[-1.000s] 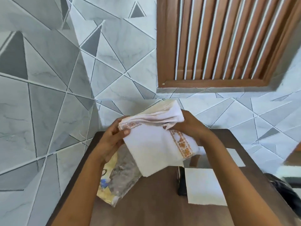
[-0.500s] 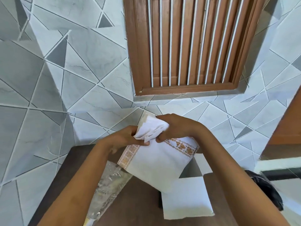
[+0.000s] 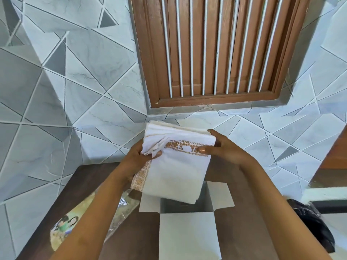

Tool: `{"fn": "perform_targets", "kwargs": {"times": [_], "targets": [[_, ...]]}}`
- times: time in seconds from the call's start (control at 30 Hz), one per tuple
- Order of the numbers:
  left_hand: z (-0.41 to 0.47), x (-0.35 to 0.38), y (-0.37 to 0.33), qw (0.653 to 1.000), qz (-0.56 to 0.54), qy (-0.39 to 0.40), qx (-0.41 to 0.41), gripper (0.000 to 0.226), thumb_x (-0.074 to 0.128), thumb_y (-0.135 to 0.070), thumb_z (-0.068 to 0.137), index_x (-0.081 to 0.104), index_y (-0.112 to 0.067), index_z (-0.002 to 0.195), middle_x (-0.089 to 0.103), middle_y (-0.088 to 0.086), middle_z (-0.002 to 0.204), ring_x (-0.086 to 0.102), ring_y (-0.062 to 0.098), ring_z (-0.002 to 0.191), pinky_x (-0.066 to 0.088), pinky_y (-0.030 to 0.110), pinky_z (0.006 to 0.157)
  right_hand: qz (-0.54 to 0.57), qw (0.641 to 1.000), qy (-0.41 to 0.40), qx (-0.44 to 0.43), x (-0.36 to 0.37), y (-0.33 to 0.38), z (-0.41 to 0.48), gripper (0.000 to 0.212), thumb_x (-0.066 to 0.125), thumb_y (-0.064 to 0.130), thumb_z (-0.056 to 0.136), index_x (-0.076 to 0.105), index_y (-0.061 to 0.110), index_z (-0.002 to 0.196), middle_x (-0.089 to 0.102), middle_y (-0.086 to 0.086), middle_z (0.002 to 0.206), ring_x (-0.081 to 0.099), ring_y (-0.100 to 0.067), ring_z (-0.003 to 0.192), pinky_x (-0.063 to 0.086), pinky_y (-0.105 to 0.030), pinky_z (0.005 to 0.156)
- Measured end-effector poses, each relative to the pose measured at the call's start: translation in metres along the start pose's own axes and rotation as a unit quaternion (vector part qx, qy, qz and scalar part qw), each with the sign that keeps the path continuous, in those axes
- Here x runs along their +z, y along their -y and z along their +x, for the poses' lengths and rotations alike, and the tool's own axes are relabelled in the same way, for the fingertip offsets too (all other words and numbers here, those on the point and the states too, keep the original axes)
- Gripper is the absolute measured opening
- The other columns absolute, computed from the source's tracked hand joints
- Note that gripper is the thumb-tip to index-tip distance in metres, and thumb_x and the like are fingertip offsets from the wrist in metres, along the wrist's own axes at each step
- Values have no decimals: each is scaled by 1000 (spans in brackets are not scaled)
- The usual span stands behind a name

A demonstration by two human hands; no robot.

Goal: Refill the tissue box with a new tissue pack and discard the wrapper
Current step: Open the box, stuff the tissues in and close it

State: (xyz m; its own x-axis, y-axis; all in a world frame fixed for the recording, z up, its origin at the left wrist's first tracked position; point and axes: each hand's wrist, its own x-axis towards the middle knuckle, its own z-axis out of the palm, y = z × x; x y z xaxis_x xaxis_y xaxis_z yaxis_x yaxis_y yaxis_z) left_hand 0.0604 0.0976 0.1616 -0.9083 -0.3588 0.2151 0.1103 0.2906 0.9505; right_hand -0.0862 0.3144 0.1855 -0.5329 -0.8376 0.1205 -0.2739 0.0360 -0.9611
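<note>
A stack of white tissues [image 3: 174, 173] with a brown patterned border hangs in the air above the table, gripped from both sides. My left hand [image 3: 137, 156] pinches its loose left corner, and my right hand [image 3: 223, 149] clamps the right edge. Directly below stands the white tissue box [image 3: 187, 235], its flaps spread open and its inside dark. The clear plastic wrapper [image 3: 120, 209] with a yellow printed end lies flat on the table under my left forearm.
The brown wooden table [image 3: 131, 244] stands against a grey tiled wall [image 3: 56, 91]. A wooden window frame [image 3: 216, 53] with white bars is above. A black plastic bag [image 3: 315, 222] sits off the table's right side.
The view has shifted so the open box now shows below the tissues. My hands have squared the tissue stack and hold it more upright over the box.
</note>
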Motion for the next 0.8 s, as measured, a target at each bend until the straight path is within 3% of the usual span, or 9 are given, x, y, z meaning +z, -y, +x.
{"fn": "perform_targets", "kwargs": {"times": [0.1,0.2,0.27,0.33,0.43,0.53,0.7,0.8], "targets": [[0,15,0,995,-83,-55,-10,37,61,-8,84,53,-2,120,68,-24,74,63,-6,74,50,17,70,73,997,8,16,3,-24,-3,35,62,9,84,50,31,109,64,19,103,63,13,86,48,-4,70],[-4,32,0,979,-170,-90,-71,26,62,-12,83,63,-21,107,73,-9,75,67,14,71,54,38,77,131,991,34,23,13,-45,-5,50,69,16,74,50,28,119,71,18,102,66,-1,96,54,-15,71],[-7,38,-1,980,-155,-102,-72,32,70,-20,77,61,-18,108,71,0,87,66,19,77,52,43,83,148,989,-4,14,18,-54,-4,52,73,14,74,53,24,120,71,12,106,67,-11,100,56,-22,71],[-13,40,0,985,-128,-83,-79,52,76,-33,64,56,-15,109,63,-1,89,61,18,82,49,41,82,115,991,-65,2,21,-61,-5,49,75,16,74,55,28,116,69,12,108,67,-9,99,56,-21,70],[-25,39,9,992,-65,-48,-96,34,72,-24,74,60,-28,106,65,-9,95,62,18,93,53,33,76,86,991,-98,-11,30,-75,-10,51,76,15,72,55,27,116,67,12,110,65,-3,97,56,-20,77],[-37,33,19,995,-23,-11,-91,42,72,-4,73,65,-37,97,70,-18,95,64,1,92,54,17,71,74,990,-114,-28,41,-83,-15,49,76,12,72,56,27,114,67,11,111,64,-3,100,53,-16,78],[-46,26,25,989,45,50,-131,58,80,-9,63,57,-39,107,67,-17,103,61,-5,96,50,10,75,46,991,-121,-33,42,-91,-19,50,74,8,73,56,35,110,67,22,106,61,3,101,49,-11,82],[-45,32,20,983,86,64,-149,48,76,-2,70,61,-32,105,63,-16,107,58,-18,89,45,7,79,6,994,-109,-30,37,-93,-22,52,76,12,72,55,30,116,65,16,114,60,-1,107,49,-15,87]]}}
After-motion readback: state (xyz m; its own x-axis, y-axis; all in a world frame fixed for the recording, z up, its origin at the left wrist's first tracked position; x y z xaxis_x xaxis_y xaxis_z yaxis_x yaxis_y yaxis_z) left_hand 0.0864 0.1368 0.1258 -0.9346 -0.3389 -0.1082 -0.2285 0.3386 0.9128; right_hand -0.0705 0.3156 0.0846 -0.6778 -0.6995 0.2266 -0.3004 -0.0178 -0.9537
